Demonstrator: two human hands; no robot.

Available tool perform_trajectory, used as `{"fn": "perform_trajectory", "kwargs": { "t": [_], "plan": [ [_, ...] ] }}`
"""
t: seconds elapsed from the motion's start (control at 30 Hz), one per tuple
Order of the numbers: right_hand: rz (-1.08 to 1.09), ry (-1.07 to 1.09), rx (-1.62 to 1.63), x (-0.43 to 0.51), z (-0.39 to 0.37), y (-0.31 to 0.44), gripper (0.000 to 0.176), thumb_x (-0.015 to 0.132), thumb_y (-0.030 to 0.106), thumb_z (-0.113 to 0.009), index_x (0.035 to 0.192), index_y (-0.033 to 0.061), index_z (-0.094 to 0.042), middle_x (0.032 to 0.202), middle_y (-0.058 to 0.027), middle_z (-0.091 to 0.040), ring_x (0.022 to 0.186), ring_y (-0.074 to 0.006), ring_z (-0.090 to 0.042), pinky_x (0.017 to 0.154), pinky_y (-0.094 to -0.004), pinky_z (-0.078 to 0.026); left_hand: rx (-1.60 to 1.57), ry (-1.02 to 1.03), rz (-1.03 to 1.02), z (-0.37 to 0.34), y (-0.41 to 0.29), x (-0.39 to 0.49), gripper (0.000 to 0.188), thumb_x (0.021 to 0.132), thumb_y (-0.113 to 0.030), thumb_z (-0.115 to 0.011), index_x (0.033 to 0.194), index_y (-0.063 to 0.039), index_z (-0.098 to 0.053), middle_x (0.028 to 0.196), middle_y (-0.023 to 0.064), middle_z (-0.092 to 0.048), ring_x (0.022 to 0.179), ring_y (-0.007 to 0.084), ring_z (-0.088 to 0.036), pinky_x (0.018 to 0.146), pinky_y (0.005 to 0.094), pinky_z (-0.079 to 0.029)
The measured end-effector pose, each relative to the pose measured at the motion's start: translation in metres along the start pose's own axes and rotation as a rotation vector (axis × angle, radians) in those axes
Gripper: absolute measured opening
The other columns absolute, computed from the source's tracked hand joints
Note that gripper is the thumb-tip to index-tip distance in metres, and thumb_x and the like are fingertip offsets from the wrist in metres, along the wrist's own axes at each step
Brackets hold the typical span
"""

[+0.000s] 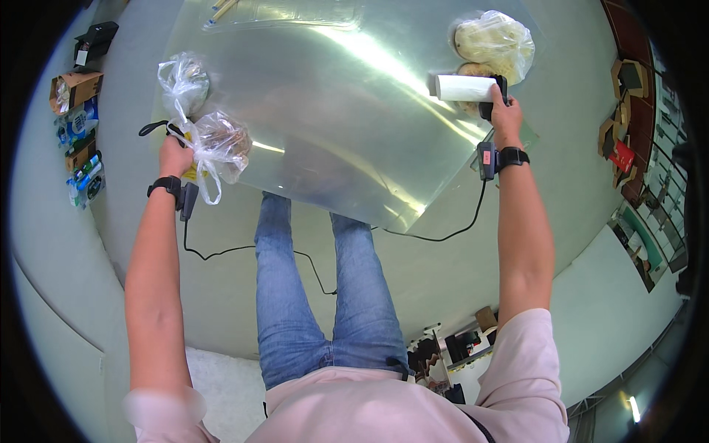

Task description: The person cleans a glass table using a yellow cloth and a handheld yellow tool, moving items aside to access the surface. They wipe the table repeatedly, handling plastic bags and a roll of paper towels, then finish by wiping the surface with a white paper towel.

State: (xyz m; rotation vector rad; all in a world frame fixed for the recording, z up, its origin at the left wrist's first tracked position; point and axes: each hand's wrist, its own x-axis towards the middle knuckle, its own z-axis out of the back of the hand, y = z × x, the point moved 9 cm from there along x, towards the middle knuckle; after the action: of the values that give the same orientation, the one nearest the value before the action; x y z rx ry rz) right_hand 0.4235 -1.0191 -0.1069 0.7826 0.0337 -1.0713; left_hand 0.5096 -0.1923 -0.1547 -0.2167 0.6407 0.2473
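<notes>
My left hand [176, 156] is at the left edge of the clear-sheeted table [332, 116], its fingers closed around a dark object with a black strap loop [152, 127]. Beside those fingers is a knotted clear plastic bag [224, 144] with brownish contents; something yellow [189, 171] shows by its knot. Just beyond lies another knotted clear bag [185, 86]. On the right, my right hand [505, 113] grips a black object [500, 91]. A white cylinder [465, 88] extends leftward from it, in front of a round tan item [476, 69]. What exactly the black object is cannot be told.
A clear bag of pale rounded contents [496, 44] lies at the far right. A clear plastic tray [310, 14] and thin sticks [224, 10] are at the far edge. Cables [443, 239] hang from both wrist units. Cardboard boxes and packages [80, 91] stand on the floor leftward.
</notes>
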Motion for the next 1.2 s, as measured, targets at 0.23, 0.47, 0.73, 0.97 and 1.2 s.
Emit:
{"fn": "perform_trajectory", "kwargs": {
  "t": [0.23,0.47,0.73,0.97,1.2],
  "plan": [
    [0.036,-0.029,0.187,-0.033,0.011,-0.028,0.039,0.107,0.025,-0.064,0.135,-0.0008,-0.06,0.129,-0.0113,-0.067,0.103,-0.0177,-0.069,0.077,-0.0347,-0.064,0.033,-0.003,-0.003,-0.001,0.006,0.002,0.036,0.08,-0.016,-0.076,0.111,0.003,-0.073,0.11,0.0276,-0.075,0.107,0.0472,-0.07,0.093,0.0494,-0.056],
    [-0.141,-0.192,0.406,-0.054,0.037,-0.06,0.026,0.101,0.004,-0.064,0.126,-0.0013,-0.065,0.115,-0.0109,-0.071,0.094,-0.0188,-0.07,0.071,-0.0315,-0.061,0.052,0.018,0.006,0.0,0.005,0.003,0.035,0.08,-0.016,-0.077,0.109,0.003,-0.073,0.109,0.0275,-0.075,0.106,0.0474,-0.071,0.092,0.0495,-0.057],
    [-0.182,-0.089,0.403,-0.077,0.024,-0.074,0.03,0.098,0.0,-0.067,0.128,0.0014,-0.064,0.114,-0.0081,-0.071,0.098,-0.0184,-0.069,0.079,-0.0333,-0.062,0.067,0.023,-0.03,0.0,0.004,0.003,0.035,0.079,-0.016,-0.077,0.108,0.003,-0.074,0.108,0.0274,-0.075,0.105,0.0472,-0.071,0.091,0.0496,-0.057],
    [-0.113,-0.1,0.444,-0.047,0.013,-0.059,0.028,0.096,0.006,-0.073,0.122,-0.0023,-0.064,0.115,-0.0114,-0.07,0.098,-0.0196,-0.07,0.081,-0.0352,-0.064,0.097,0.006,0.0,0.006,-0.002,0.0,0.033,0.08,-0.018,-0.078,0.107,0.001,-0.075,0.108,0.0265,-0.076,0.104,0.0461,-0.072,0.091,0.0493,-0.057],
    [0.211,-0.12,0.151,-0.124,0.022,0.014,0.045,0.092,0.017,-0.084,0.128,-0.0022,-0.064,0.123,-0.0139,-0.071,0.11,-0.0204,-0.069,0.095,-0.0335,-0.056,0.033,0.043,0.02,0.002,-0.005,-0.002,0.034,0.079,-0.02,-0.079,0.107,-0.001,-0.077,0.109,0.0254,-0.076,0.105,0.0444,-0.072,0.093,0.0502,-0.058]
  ]
}}
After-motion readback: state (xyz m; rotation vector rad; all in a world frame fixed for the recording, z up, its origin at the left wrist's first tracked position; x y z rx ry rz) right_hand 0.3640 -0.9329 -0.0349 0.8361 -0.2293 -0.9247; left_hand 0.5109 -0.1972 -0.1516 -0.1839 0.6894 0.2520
